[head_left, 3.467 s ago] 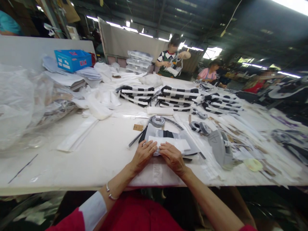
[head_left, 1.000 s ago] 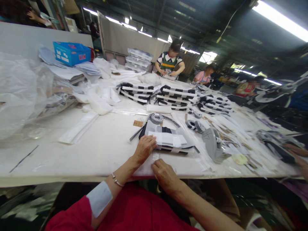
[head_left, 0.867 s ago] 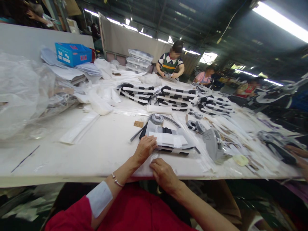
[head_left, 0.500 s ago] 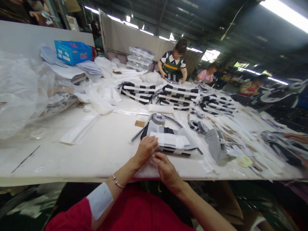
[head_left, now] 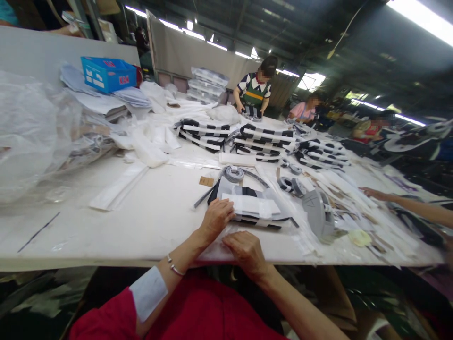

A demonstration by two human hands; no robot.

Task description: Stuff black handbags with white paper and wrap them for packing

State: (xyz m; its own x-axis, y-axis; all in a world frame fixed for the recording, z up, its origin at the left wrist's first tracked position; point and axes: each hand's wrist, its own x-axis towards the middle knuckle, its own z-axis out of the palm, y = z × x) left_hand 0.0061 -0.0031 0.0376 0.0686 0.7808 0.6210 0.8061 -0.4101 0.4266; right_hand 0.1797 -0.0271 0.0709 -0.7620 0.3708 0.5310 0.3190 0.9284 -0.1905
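Note:
In front of me lies a folded black, white and grey fabric bundle [head_left: 262,222], with white strips [head_left: 253,206] across its top. My left hand [head_left: 218,218] is closed on the bundle's near left corner, fingers together. Lower and to the right, my right hand [head_left: 247,252] is pinched shut just above the table, apart from the bundle. Something thin and clear, like plastic film, shows by its fingertips, but what they hold is hard to make out. A coiled grey tape [head_left: 234,174] rests behind the bundle, and a brown tag [head_left: 206,181] lies to its left.
A grey tape dispenser-like object [head_left: 316,212] stands to the right, near scattered strips. Striped folded stacks [head_left: 265,139] line the back. Clear plastic bags [head_left: 31,137] and a blue box [head_left: 109,74] are at left. A co-worker's arm [head_left: 406,205] reaches in from the right.
My right hand has drawn a little down toward me, away from the bundle. The left hand stays in place. At right, a co-worker's arm has extended over the table.

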